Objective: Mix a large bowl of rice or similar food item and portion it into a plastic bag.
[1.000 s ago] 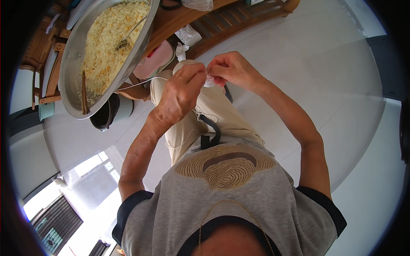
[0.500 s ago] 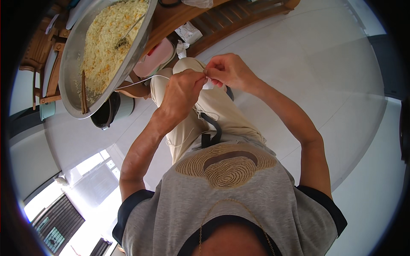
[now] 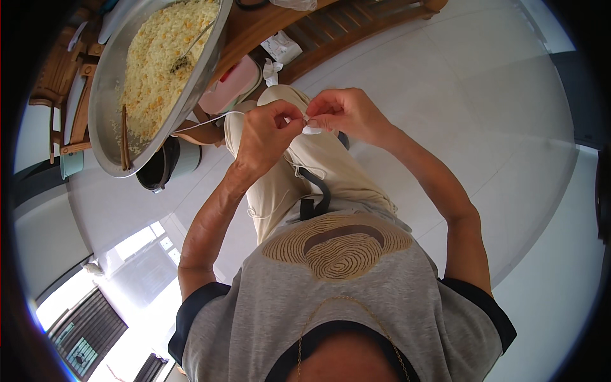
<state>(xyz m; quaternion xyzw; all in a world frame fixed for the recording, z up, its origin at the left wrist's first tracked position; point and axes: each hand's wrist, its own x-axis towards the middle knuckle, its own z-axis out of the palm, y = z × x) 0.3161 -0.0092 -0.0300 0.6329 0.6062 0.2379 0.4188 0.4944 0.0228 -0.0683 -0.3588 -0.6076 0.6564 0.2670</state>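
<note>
A white string (image 3: 219, 117) runs from the large metal basin (image 3: 102, 127) at the far left to my left hand (image 3: 266, 135). That hand is closed in a pinch over my knees, with the string going in behind its knuckles. Fingertip to fingertip with it, my right hand (image 3: 353, 116) also pinches. What lies between the tips is too small to make out, and a small white patch shows just below them. Yellowish grains (image 3: 159, 70) fill much of the basin. A spoon (image 3: 184, 60) is stuck in them, and wooden chopsticks (image 3: 125, 137) lean inside the near rim.
Under the basin stands a dark-lined bucket (image 3: 159, 169). A pink tub (image 3: 230, 86) and a white packet (image 3: 280, 48) sit beyond my knees, near a wooden bench (image 3: 344, 44). Pale tiled floor (image 3: 458, 108) stretches to the right.
My hands have shifted slightly, and their fingers are now more arched, with the tips still together. The right hand has moved a little to the right and nearer. The basin stays put.
</note>
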